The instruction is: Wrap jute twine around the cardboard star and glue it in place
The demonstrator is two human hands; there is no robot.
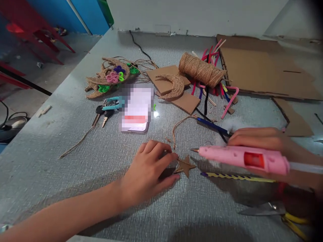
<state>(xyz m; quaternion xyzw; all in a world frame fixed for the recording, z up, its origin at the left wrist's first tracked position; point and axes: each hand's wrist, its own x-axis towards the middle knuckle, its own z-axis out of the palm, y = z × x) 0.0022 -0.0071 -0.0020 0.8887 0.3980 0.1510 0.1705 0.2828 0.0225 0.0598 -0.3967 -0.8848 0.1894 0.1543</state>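
A small cardboard star [186, 166] lies near the middle of the table. My left hand [151, 163] has thumb and forefinger closed on the star's left side. In my right hand [259, 138] is a pink hot glue gun [227, 156], its metal nozzle directed left, above and just right of the star. A glue stick [305, 167] sticks out of the gun's back end. Beyond the star, a loose piece of twine [174, 130] curves across the table.
Behind are a twine spool [202, 70], a twine-covered crescent [174, 88], pipe cleaners [230, 102], cardboard sheets [262, 67] and a blue pen [213, 126]. A phone [137, 111], keys [102, 114] and twine ornaments [111, 75] lie left. Scissors [267, 209] and a yellow strip [237, 177] lie at right.
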